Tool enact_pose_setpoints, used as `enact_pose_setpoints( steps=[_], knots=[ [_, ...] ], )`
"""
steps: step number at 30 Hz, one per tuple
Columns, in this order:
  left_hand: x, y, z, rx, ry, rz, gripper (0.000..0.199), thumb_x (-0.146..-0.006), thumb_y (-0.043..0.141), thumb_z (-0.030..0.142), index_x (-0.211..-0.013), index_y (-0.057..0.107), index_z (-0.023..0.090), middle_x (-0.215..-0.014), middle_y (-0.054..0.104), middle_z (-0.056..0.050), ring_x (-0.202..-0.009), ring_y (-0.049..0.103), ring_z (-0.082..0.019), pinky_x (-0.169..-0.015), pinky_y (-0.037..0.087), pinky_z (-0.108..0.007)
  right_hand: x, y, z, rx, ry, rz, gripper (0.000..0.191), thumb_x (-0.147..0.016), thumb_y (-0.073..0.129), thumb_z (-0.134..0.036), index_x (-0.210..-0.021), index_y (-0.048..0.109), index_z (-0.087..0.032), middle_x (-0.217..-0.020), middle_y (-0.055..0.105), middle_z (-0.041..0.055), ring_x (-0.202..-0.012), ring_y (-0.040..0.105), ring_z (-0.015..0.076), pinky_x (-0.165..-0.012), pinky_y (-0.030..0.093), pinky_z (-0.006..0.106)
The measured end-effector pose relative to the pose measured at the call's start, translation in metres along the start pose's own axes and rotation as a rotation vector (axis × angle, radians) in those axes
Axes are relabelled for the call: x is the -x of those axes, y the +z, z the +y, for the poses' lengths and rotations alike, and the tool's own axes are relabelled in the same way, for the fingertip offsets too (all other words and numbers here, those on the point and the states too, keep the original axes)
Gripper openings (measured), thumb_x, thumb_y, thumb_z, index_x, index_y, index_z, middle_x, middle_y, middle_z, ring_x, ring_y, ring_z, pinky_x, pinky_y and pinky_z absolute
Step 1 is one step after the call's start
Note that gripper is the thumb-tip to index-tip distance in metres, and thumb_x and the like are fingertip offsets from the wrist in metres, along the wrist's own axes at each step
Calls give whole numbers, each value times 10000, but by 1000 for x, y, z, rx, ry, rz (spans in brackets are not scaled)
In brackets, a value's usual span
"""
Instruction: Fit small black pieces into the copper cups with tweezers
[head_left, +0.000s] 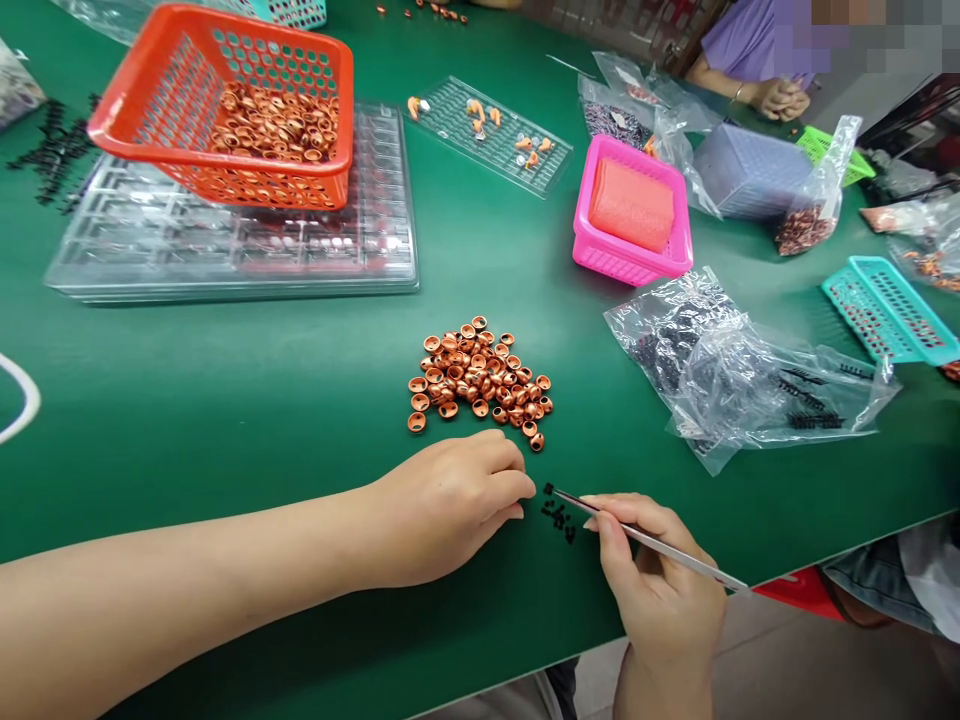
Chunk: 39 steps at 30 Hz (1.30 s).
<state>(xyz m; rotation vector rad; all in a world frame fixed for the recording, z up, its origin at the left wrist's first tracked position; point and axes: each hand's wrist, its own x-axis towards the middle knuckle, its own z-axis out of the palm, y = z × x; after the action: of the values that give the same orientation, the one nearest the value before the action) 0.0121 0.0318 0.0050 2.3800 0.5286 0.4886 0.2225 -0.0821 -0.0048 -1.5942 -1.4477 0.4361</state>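
My right hand pinches a pair of metal tweezers, whose tip touches a tiny black piece at the edge of a small scatter of black pieces on the green table. Just left of that scatter, my left hand lies low over the table with its fingers curled and pressed together. Whatever its fingertips hold, if anything, is hidden. Beyond the left hand is a loose pile of small copper-coloured cups, each with a dark hole.
An orange basket of copper pieces stands on stacked clear trays. A pink basket, plastic bags with black parts and a turquoise basket lie right. Across the table, another person's hands are clasped.
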Motion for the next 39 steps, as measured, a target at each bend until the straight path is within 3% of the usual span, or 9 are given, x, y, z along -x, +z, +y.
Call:
enact_pose_setpoints(
  steps=[7,21,39],
  knots=[
    [1,-2,-1,39,-16,3,232,-943,457,68,-1012,675,106,-913,622,-88,-765,569,-178,-637,469,-275,1,0,3,20,-2,7,165,-855,630,-120,-967,667,-236,-925,729,19,-835,707,169,-740,607,309],
    [2,0,-5,51,-88,-20,217,-934,474,82,-1028,660,143,-930,607,-69,-745,600,-171,-631,481,-269,2,-1,5,24,-50,-76,258,-841,620,-69,-1023,627,-253,-982,721,4,-910,700,166,-806,590,314],
    [0,-2,-5,57,-88,-31,204,-933,486,90,-1039,649,149,-948,615,-69,-792,610,-181,-662,496,-276,5,0,1,111,-92,-6,231,-840,616,-62,-996,641,-229,-909,721,14,-843,703,149,-726,587,263]
  ],
)
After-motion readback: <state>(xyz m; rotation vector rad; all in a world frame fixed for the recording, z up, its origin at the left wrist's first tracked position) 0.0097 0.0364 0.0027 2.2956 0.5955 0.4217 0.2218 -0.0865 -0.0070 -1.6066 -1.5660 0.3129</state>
